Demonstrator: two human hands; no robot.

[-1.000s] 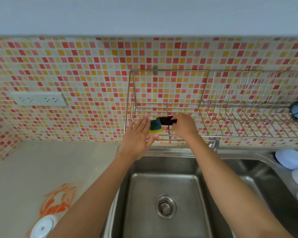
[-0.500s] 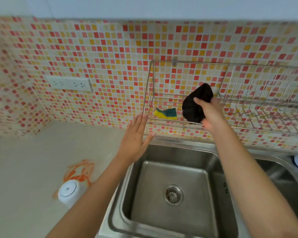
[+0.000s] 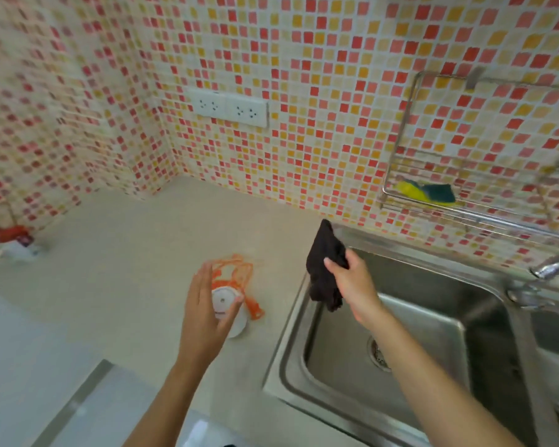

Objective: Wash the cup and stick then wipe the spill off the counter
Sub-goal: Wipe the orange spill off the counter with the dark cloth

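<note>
A white cup [image 3: 231, 312] stands upside down on the beige counter [image 3: 136, 285], in an orange spill [image 3: 236, 272] just left of the sink. My left hand [image 3: 204, 314] is over the cup, fingers spread around its upturned base, touching or nearly touching it. My right hand [image 3: 352, 285] grips a black cloth [image 3: 324, 266], which hangs above the left rim of the steel sink [image 3: 400, 333]. No stick is visible.
A wire rack [image 3: 465, 201] on the tiled wall holds a yellow-green sponge [image 3: 428, 191]. The faucet [image 3: 545, 269] is at the right. A wall socket [image 3: 229, 106] sits above the counter. A red-capped bottle [image 3: 13, 243] lies at the far left.
My right hand took the black cloth from the rack and carried it down and left to the sink's edge. My left hand dropped from near the rack onto the cup. The view swung left.
</note>
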